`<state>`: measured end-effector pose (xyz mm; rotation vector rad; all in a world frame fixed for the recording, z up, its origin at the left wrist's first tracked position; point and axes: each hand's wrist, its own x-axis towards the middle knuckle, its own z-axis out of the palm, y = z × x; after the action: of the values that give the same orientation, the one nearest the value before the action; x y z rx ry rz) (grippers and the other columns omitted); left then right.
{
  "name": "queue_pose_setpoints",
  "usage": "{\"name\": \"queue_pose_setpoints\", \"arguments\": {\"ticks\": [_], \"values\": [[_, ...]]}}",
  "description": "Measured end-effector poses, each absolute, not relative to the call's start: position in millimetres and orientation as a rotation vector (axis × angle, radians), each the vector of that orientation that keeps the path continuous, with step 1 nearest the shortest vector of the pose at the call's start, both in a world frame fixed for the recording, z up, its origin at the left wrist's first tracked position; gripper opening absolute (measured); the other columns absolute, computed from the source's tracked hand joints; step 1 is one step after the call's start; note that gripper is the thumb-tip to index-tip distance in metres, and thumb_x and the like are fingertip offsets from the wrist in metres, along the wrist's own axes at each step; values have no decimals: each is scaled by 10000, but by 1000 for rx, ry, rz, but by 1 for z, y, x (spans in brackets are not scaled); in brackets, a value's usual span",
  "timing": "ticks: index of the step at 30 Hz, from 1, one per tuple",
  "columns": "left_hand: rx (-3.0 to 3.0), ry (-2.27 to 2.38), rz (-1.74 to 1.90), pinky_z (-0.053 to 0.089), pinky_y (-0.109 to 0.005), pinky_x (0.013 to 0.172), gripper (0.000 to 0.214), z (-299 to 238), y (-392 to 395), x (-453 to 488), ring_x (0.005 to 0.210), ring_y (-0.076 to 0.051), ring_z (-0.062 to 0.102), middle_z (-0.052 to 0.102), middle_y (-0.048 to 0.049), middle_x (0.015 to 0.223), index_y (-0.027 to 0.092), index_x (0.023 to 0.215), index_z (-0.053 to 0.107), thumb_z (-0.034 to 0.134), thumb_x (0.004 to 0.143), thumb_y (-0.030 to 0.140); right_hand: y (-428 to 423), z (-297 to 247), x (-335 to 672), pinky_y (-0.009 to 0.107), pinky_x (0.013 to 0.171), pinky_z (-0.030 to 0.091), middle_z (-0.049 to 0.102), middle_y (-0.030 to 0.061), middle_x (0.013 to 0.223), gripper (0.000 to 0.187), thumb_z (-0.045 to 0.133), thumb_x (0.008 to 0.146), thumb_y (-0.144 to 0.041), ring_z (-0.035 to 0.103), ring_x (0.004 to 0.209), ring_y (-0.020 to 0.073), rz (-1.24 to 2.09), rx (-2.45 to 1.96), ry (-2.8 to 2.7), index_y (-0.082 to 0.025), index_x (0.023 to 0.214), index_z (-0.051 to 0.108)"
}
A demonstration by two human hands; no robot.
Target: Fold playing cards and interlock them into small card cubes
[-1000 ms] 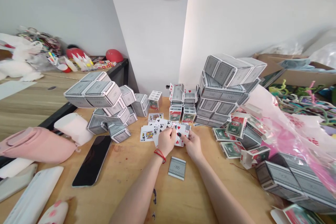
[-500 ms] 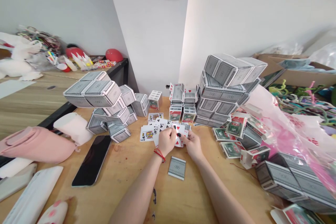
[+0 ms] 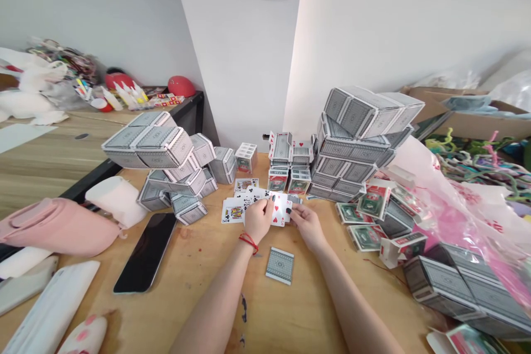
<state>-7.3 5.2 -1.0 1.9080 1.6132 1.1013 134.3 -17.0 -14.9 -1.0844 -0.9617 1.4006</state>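
Left hand (image 3: 258, 221): grip pinching cards (image 3: 281, 210), thumb on top, likely keeping them together
Right hand (image 3: 307, 225): fingers sitting narrow at card edge; hold unclear

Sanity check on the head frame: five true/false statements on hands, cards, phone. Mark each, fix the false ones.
1. The left hand grips face-up playing cards. True.
2. A red bracelet is on the right wrist. False: the red bracelet is on the left wrist.
3. The right hand is at the right edge of the gripped cards. True.
4. A face-up king lies between the forearms. False: a patterned card back shows there.
5. A black-screened phone lies left of both hands. True.
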Motion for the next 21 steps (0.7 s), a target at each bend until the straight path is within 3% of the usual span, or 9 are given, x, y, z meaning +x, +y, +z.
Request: {"name": "queue_pose_setpoints", "arguments": {"ticks": [6,15,21], "values": [[1990,1593,1068,242,-228,499,300,-4,4,-7,476,-103,395,450,5,503,185,589,452,361,835,331,-16,-17,133,315,612,495,683,54,747,350,634,628,-444,629,623,191,1331,-1145,-969,-166,839,614],[2182,1426,1049,314,-243,549,253,-3,-4,0,567,-139,491,507,-30,574,183,664,481,340,852,276,-21,-15,130,340,682,495,684,65,754,318,610,657,-433,641,675,214,1177,-1183,-960,-167,829,592],[2304,1338,1029,392,-261,612,255,-4,-12,12,668,-157,546,581,-64,689,170,911,545,302,867,236,-30,-15,122,299,622,467,680,79,765,288,513,731,-420,631,687,215,820,-1473,-1086,-181,862,606]]}}
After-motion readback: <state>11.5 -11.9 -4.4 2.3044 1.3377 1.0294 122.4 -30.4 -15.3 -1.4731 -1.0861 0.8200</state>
